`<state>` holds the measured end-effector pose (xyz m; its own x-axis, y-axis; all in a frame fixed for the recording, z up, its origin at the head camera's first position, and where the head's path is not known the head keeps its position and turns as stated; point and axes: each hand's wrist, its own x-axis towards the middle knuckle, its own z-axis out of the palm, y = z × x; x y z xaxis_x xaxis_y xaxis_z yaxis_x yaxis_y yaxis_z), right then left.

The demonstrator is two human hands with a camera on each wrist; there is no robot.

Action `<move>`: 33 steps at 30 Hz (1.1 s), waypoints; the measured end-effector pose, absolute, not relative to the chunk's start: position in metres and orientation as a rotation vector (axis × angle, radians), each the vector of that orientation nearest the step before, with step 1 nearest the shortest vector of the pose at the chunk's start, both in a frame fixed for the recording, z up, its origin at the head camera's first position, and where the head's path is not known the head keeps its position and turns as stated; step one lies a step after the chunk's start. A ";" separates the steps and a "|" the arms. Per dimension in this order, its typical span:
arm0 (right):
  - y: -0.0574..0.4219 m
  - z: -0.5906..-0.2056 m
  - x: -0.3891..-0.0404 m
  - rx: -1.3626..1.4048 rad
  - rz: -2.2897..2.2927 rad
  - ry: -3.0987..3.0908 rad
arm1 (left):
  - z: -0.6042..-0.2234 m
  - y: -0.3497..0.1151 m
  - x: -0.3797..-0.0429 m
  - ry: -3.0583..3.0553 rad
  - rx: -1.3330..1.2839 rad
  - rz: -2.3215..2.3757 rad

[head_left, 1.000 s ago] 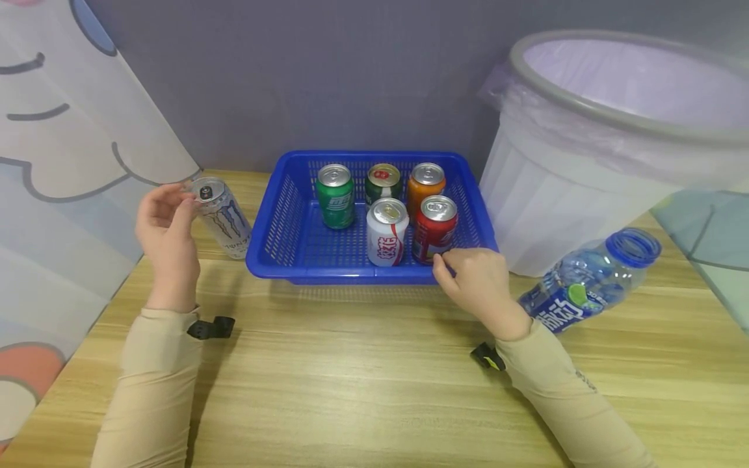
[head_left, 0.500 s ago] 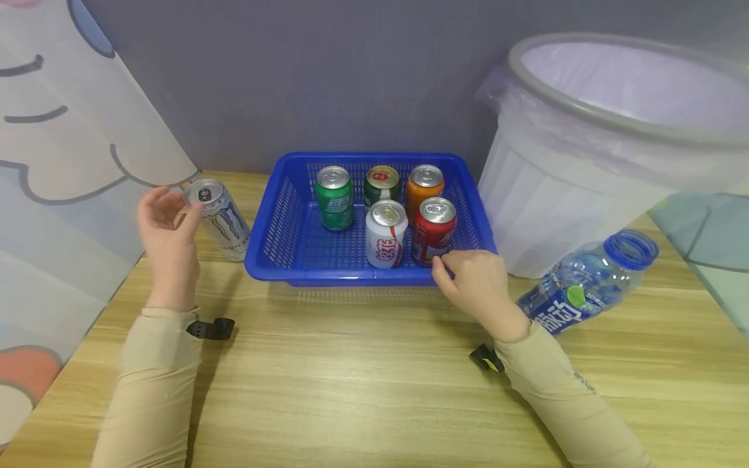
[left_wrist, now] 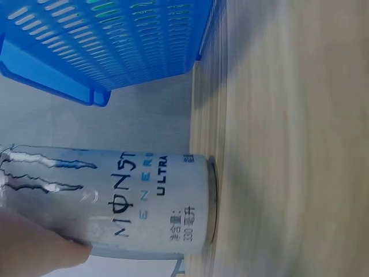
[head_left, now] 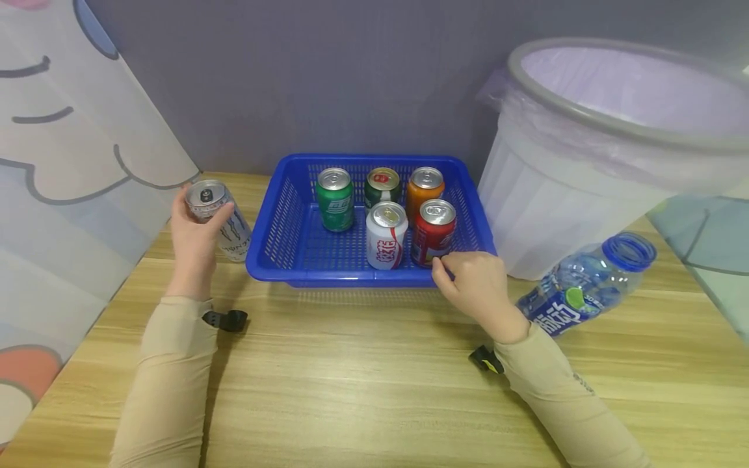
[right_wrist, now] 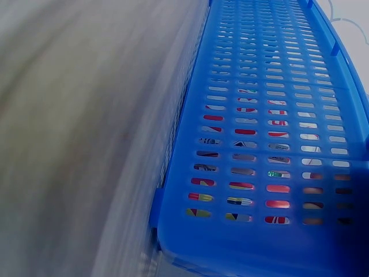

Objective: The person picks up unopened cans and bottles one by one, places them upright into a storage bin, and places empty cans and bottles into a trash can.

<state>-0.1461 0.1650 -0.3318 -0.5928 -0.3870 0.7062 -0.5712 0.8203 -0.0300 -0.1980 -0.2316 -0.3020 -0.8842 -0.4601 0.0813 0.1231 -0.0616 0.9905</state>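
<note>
My left hand (head_left: 196, 240) wraps round a silver-white Monster energy drink can (head_left: 231, 231) standing on the table left of the basket. Its thumb lies across the can's near side; the other fingers are mostly hidden behind it. In the left wrist view the can's base (left_wrist: 212, 202) meets the wood. With curled fingers, my right hand (head_left: 476, 283) holds the front right rim of the blue plastic basket (head_left: 328, 274). Skin shows through the basket's slots in the right wrist view. Inside stand a green can (head_left: 335, 201), white can (head_left: 386, 237), red can (head_left: 433, 234), orange can (head_left: 424, 188) and dark green can (head_left: 382, 185).
A plastic bottle (head_left: 585, 286) with a blue label and no cap stands on the table (head_left: 351, 383) right of my right hand. Behind it rises a tall white bin (head_left: 544, 188) with a purple liner. A grey wall (head_left: 351, 78) backs the table.
My left hand has moved right and closed round the Monster can, which stays in place. The right hand remains on the basket rim.
</note>
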 end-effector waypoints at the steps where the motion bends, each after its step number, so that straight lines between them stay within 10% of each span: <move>1: 0.165 -0.332 -0.146 0.700 0.330 -2.277 | -0.302 -0.231 -0.199 -1.840 0.375 -1.989; 33: 0.165 -0.332 -0.146 0.683 0.337 -2.293 | -0.311 -0.227 -0.221 -1.917 0.605 -1.678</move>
<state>-0.1455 0.1650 -0.3322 -0.6082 -0.3766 0.6988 -0.5618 0.8261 -0.0438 -0.2215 -0.2265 -0.3109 -0.7667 -0.6358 0.0896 0.0045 0.1341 0.9910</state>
